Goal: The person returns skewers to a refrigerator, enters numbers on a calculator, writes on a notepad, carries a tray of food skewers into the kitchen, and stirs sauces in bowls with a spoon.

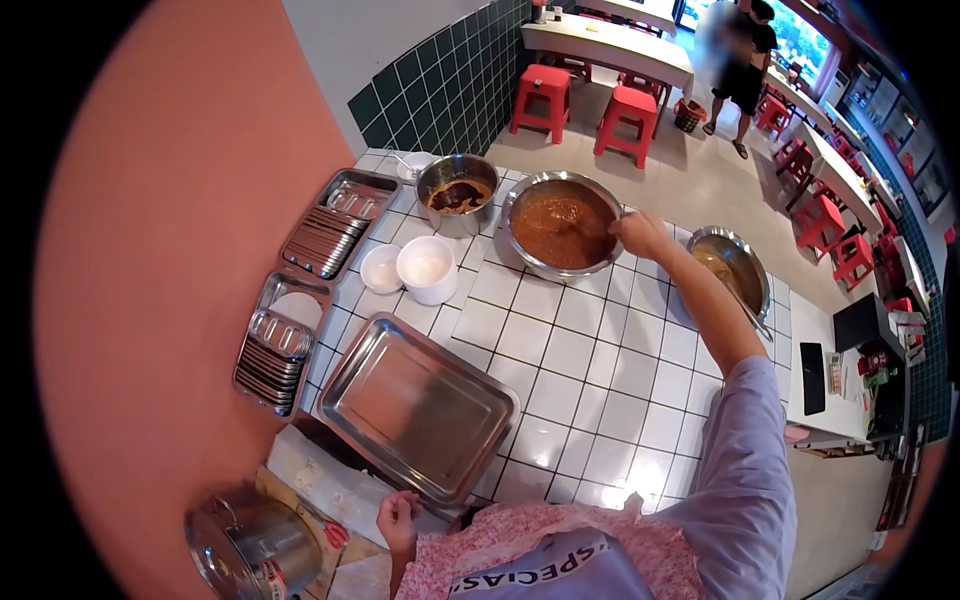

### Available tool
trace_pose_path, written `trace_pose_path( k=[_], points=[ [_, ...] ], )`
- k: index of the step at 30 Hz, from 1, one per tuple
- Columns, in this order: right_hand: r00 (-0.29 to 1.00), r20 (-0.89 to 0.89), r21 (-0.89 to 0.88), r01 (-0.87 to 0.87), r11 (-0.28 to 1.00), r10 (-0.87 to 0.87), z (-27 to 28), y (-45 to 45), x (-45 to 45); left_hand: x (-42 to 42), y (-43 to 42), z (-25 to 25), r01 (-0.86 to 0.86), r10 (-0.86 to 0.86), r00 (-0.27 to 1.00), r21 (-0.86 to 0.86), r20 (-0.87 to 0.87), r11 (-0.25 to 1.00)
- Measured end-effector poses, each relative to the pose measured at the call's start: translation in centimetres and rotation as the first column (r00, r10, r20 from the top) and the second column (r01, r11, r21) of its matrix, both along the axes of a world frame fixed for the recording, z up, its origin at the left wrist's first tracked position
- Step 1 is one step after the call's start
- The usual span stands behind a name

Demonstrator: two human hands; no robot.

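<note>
My right hand [642,236] is closed at the right rim of a steel bowl [530,262] filled with reddish-brown sauce [560,225]. What its fingers grip cannot be made out; a blurred shape shows in the sauce beside them. My left hand [399,514] hangs low near the front of an empty steel tray [420,415], fingers curled, with nothing visible in them. Left of the sauce bowl stands a steel pot [457,222] with dark sauce inside. Two white tubs [428,272] sit between the pot and the tray. Another steel bowl [765,285], holding brownish liquid and a long-handled utensil, is under my right forearm.
Two racks of metal trays [325,240] line the wall on the left. A lidded steel pot [255,545] and red-handled scissors [336,535] lie lower left. Beyond the tiled counter [545,395] are red stools [543,100], tables and a standing person [742,75].
</note>
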State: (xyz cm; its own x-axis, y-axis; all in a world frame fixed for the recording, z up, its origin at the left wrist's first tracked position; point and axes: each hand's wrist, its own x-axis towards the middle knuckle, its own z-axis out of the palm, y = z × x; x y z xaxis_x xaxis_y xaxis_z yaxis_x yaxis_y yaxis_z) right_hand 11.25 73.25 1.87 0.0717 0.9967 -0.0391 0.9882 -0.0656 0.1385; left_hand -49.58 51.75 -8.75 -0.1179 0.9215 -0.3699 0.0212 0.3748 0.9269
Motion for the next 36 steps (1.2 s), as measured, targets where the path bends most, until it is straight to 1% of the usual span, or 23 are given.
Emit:
trace_pose_path(
  k=[2, 5, 8, 9, 12, 15, 18, 21, 24, 27, 30, 33, 36],
  points=[
    [0.991, -0.103, -0.025, -0.085, 0.996, 0.082, 0.0, -0.7, 0.4, 0.1, -0.4, 0.2, -0.011, 0.011, 1.0, -0.024, -0.025, 1.0],
    [0.972, -0.193, 0.049, -0.126, 0.991, 0.133, 0.0, -0.2, 1.8, -0.2, -0.7, -0.3, 0.003, -0.003, 1.0, -0.038, 0.002, 0.999],
    [0.984, -0.021, 0.113, -0.173, 0.979, 0.176, 0.6, 0.2, 3.0, 0.1, -0.4, -0.4, 0.019, -0.019, 1.0, -0.02, 0.0, 1.0],
    [0.989, 0.021, 0.091, -0.149, 0.985, 0.148, 0.5, 0.4, 3.4, 0.2, -0.3, -0.3, 0.019, -0.019, 1.0, -0.02, -0.008, 1.0],
    [0.986, 0.103, 0.13, -0.146, 0.981, 0.133, -1.3, 1.4, 5.3, 0.5, 0.2, 0.1, 0.023, -0.023, 0.999, 0.007, -0.027, 1.0],
    [0.983, 0.14, 0.179, -0.143, 0.973, 0.119, -2.3, 2.0, 6.4, -0.3, -0.2, -0.6, 0.039, -0.038, 0.999, 0.048, -0.03, 0.998],
    [0.965, 0.25, 0.311, -0.161, 0.936, 0.083, -3.4, 2.7, 6.9, -0.6, -0.4, -1.6, 0.034, -0.034, 0.999, 0.039, -0.014, 0.999],
    [0.922, 0.381, 0.372, -0.226, 0.9, 0.075, -4.4, 3.1, 6.9, -0.2, -0.3, -1.2, 0.029, -0.029, 0.999, 0.005, -0.019, 1.0],
    [0.935, 0.353, 0.384, -0.173, 0.907, 0.029, -4.5, 3.1, 5.8, 0.2, -0.1, -0.7, 0.027, -0.027, 1.0, -0.014, -0.013, 1.0],
    [0.97, 0.24, 0.411, -0.072, 0.909, -0.032, -5.1, 3.6, 5.8, 0.3, -0.1, -0.6, 0.028, -0.028, 0.999, -0.013, -0.021, 1.0],
    [0.962, 0.269, 0.445, -0.089, 0.891, -0.039, -4.9, 3.8, 5.6, 0.2, -0.1, -0.5, 0.018, -0.019, 1.0, -0.007, -0.021, 1.0],
    [0.973, 0.23, 0.541, -0.13, 0.831, 0.003, -4.2, 3.2, 4.7, 0.2, -0.1, -0.6, 0.02, -0.02, 1.0, 0.007, -0.014, 1.0],
    [1.0, 0.013, 0.675, 0.001, 0.738, -0.014, -2.9, 0.9, 1.6, 0.1, -0.4, -0.9, 0.021, -0.021, 1.0, 0.009, -0.013, 1.0]
  ],
)
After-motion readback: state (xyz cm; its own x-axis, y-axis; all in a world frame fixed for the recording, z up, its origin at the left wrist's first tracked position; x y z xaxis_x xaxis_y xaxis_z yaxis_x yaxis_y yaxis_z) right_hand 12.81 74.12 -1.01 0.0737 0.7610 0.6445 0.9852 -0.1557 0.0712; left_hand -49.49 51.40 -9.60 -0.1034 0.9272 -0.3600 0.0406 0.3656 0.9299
